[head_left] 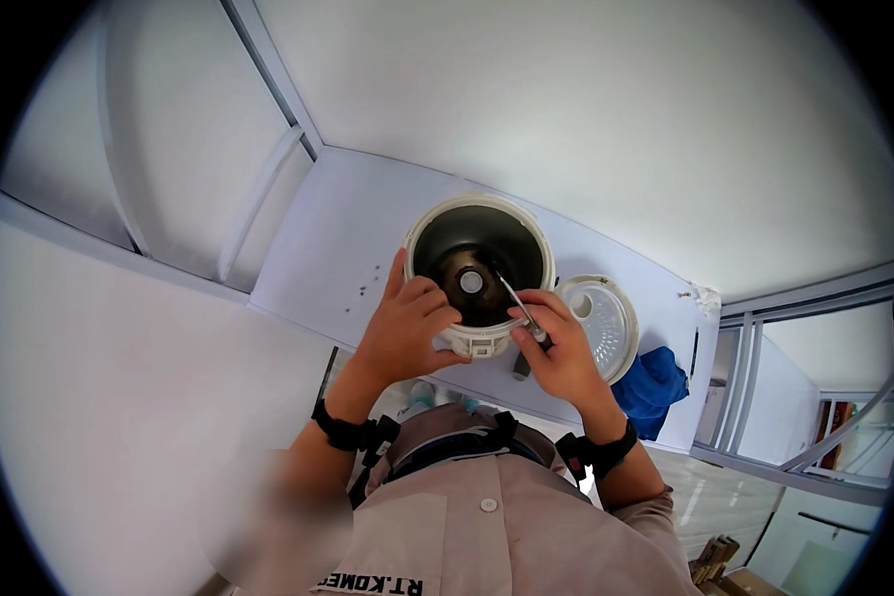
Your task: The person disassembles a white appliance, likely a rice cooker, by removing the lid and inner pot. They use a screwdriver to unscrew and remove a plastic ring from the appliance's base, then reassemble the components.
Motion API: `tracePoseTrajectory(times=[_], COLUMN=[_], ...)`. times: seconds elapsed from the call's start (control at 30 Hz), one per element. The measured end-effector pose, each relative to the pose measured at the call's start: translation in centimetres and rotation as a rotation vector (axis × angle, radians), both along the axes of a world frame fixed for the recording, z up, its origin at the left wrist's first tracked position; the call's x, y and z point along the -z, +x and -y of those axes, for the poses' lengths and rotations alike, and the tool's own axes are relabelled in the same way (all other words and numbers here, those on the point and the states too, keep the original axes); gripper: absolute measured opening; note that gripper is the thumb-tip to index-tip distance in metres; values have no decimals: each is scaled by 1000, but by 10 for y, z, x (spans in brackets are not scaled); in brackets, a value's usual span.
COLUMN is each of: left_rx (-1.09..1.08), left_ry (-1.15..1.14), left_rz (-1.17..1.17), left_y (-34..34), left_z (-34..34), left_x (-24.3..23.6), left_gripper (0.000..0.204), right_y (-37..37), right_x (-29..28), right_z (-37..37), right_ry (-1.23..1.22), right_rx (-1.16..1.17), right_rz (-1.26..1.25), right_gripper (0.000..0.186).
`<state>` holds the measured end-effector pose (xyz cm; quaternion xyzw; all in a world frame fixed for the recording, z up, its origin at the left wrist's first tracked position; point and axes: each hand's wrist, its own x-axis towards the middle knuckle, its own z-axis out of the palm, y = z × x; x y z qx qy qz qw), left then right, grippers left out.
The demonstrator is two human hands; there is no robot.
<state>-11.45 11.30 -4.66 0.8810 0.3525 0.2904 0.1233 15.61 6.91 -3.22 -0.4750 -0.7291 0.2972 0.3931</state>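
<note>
A white rice cooker [481, 202] stands on the table in front of me with its top uncovered. Its inside is dark, and a round metal disc [472, 283] sits in the middle of the stained bottom. My left hand [407, 328] grips the cooker's near left rim, thumb low by the front latch and fingers bent over the edge. In my right hand [558, 348] is a screwdriver [522, 307], held between thumb and fingers. Its thin shaft slants into the cooker, the tip close to the inner right wall. A grey piece [521, 368] shows below that hand; I cannot tell what it belongs to.
Right of the cooker lies a round white lid [616, 323] with small holes. A crumpled blue cloth [656, 387] rests beside it at the table's right end. Small dark specks [362, 291] dot the pale tabletop [338, 219] on the left. A white wall rises behind.
</note>
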Motion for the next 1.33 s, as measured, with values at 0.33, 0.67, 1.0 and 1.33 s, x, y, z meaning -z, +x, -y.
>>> tracePoseTrajectory(times=[0.33,0.67,1.0,1.33], left_rx=[-96,-229,-298,-311], left_ry=[-28,71,37,-22], left_rz=[128,300,371,389], left_y=[4,7,21,24], left_z=[24,64,67,69], left_x=[-14,24,22,21], left_gripper=[49,31,25,24], right_y=[34,32,34,37], right_x=[-11,-7,3,-1], right_z=[42,54,55,48], right_ry=[-67,-27,-18,16], right_rx=[-78,1,32,-20], right_rz=[97,359,390,452], right_gripper=[23,19,20,22])
